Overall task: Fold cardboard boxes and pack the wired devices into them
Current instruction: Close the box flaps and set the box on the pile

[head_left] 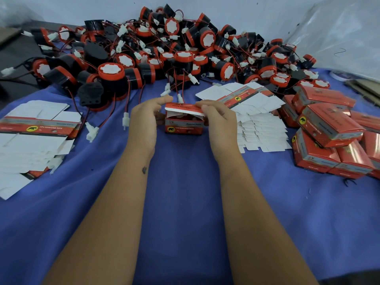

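1. A small red cardboard box point(183, 122) stands upright on the blue cloth point(185, 202), at the centre of the frame, directly between the two hands.
2. The left hand point(144, 120) grips the left side of the box; its fingers curl around the near left corner, and the index finger and thumb pinch the left end of the top flap.
3. The right hand point(218, 118) grips the right side of the box; its fingertips pinch the right end of the same flap.
4. The top flap is raised and tilted. Its white underside shows, and white material is visible inside the opening; what it is cannot be told.
5. A large pile of wired devices point(174, 52), black bodies with red caps, red and black wires and white plugs, fills the upper centre of the frame, just behind the box.
6. One stack of flat box blanks point(35, 140) lies at the left edge.
7. A second stack of blanks point(257, 120) lies just right of the right hand.
8. Closed boxes point(329, 136) are heaped at the right edge, well apart from the hands.
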{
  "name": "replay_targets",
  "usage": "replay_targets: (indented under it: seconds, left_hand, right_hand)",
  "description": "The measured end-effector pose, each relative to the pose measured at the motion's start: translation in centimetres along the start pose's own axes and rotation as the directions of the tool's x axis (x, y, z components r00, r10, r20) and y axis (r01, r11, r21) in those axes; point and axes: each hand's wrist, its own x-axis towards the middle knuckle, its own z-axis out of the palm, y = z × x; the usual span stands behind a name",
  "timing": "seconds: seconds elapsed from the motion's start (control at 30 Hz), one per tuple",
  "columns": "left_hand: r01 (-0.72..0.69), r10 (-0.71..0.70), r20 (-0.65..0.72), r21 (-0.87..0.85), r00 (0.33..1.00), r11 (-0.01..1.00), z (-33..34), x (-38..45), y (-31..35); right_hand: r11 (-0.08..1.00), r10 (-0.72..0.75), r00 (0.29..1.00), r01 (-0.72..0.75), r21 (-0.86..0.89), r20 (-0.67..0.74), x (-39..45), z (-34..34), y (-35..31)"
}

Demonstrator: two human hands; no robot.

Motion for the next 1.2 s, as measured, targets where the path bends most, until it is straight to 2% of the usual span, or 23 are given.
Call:
replay_targets:
  seconds: [0.07,0.1,0.2,0.33,0.53,0.9,1.0,1.2]
  left_hand:
    - [-0.041,0.038,0.041,0.069,0.998,0.997,0.1,-0.3,-0.1]
    - [-0.117,0.101,0.093,0.185,0.991,0.976,0.2,-0.5,-0.3]
    - [-0.314,0.227,0.239,0.445,0.944,0.839,0.3,-1.0,-0.9]
    - [-0.383,0.322,0.207,0.515,0.924,0.767,0.1,-0.8,-0.9]
    - [-0.333,0.264,0.211,0.444,0.941,0.832,0.3,-1.0,-0.7]
    - [-0.416,0.308,0.285,0.520,0.908,0.746,0.0,-0.9,-1.1]
    - [-0.409,0.324,0.253,0.477,0.912,0.778,0.1,-1.1,-1.1]
    - [-0.377,0.316,0.214,0.378,0.924,0.846,0.0,-1.2,-1.1]
  right_hand:
    - [0.994,-0.037,0.998,0.043,-0.105,0.057,0.1,0.0,0.2]
    - [0.983,-0.066,0.994,0.079,-0.165,0.082,0.1,0.0,0.3]
    - [0.960,-0.111,0.984,0.142,-0.242,0.136,0.1,0.0,0.2]
    - [0.924,-0.090,0.961,0.179,-0.339,0.263,0.2,-0.3,0.2]
    - [0.880,-0.092,0.934,0.238,-0.410,0.345,0.2,-1.0,0.0]
    - [0.807,-0.198,0.930,0.334,-0.487,0.310,0.4,-0.4,0.5]
    - [0.835,-0.208,0.934,0.324,-0.444,0.290,0.4,-0.3,0.5]
    - [0.948,-0.160,0.958,0.217,-0.233,0.239,0.1,-0.4,0.2]
